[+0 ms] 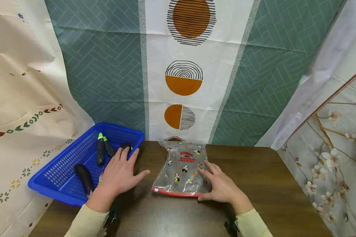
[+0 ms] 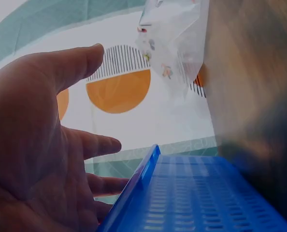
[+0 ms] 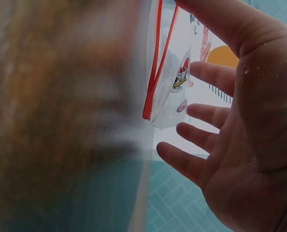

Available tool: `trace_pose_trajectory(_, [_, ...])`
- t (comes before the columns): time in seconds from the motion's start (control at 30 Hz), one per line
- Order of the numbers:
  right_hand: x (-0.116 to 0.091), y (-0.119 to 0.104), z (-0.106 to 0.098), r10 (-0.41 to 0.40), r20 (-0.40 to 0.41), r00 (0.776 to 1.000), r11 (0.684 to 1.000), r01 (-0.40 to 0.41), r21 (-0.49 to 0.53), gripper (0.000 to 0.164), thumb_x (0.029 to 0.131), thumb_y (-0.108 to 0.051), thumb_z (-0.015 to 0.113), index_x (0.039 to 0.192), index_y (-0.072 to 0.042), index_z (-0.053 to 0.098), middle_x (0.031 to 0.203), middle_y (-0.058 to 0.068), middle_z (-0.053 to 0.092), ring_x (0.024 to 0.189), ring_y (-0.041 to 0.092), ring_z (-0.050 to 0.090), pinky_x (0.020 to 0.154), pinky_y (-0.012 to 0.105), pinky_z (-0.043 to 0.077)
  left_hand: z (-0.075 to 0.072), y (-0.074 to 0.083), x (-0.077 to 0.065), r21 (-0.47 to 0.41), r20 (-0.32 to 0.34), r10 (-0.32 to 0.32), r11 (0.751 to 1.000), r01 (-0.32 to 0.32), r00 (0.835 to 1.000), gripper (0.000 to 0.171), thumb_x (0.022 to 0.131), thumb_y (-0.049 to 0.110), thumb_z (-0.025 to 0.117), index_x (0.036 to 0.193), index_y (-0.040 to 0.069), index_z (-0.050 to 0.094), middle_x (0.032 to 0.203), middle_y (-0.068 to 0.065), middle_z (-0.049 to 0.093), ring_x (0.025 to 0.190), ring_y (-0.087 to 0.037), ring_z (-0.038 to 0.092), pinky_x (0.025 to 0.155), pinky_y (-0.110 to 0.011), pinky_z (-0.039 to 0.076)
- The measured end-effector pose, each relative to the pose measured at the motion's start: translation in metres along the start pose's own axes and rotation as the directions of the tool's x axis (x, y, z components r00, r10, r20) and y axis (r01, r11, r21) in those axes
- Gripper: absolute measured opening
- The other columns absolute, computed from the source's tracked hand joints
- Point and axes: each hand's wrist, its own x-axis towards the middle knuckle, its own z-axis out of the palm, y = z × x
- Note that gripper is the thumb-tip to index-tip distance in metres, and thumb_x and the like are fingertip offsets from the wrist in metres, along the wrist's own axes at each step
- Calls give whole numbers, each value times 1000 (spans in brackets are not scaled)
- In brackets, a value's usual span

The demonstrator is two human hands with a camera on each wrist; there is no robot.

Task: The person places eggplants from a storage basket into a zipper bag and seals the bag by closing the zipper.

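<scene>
Cream patterned cloth (image 1: 20, 82) hangs at your far left; beside it your blue basket (image 1: 68, 158) sits angled on the surface (image 1: 255, 171), probably put there so its contents lie within easy reach of your left; in it rest a dark eggplant (image 1: 84, 179) at the near side, two green-tipped vegetables (image 1: 100, 152) (image 1: 108, 148) farther back, and a dark piece (image 1: 126, 145) just past your fingers.

Your left hand (image 1: 118, 174) hovers over the basket's right rim, fingers straight and spread, thumb held out to the right, gripping nothing; what lies beneath your palm you mostly hide, so I can't fairly tell whether you touch anything there.

Right of that, your clear printed bag (image 1: 179, 172) lies at the middle of the surface; its red zip (image 1: 178, 194) runs along the edge nearest you, which seems to suit working at its mouth.

Your right hand (image 1: 222, 186) is at the bag's right edge, fingers spread and loosely extended, with no hold on the plastic, perhaps there to steady it; floral cloth (image 1: 326, 164) closes off your far right.
</scene>
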Motion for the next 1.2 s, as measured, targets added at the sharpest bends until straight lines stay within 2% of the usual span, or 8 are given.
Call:
trace_pose_trajectory(0.57, [1,1,-2,4,13,1000,1000,-4,-4,108,78,-71,94,164,-18,56,177,17,34,159,41,36,111,62,56,-27,-13,-3,1,82,-6,1000,6,997,104,98,81,61,169,6,45,165,-36,42,153,-64,36,119,-80,37])
trace_pose_trajectory(0.93, [0,0,-3,21,17,1000,1000,-21,5,106,77,-67,96,163,-19,58,178,15,34,160,39,36,111,62,55,-45,-15,-3,14,104,4,1000,-6,995,103,98,83,60,166,6,50,163,-35,47,152,-62,40,118,-80,37])
trace_pose_trajectory(1.2, [0,1,-2,13,11,1000,1000,-13,-11,107,76,-68,96,163,-18,58,176,17,36,159,40,37,109,63,56,-53,-21,-3,39,117,8,999,-13,993,109,98,87,55,166,3,48,161,-38,47,150,-62,41,117,-80,39])
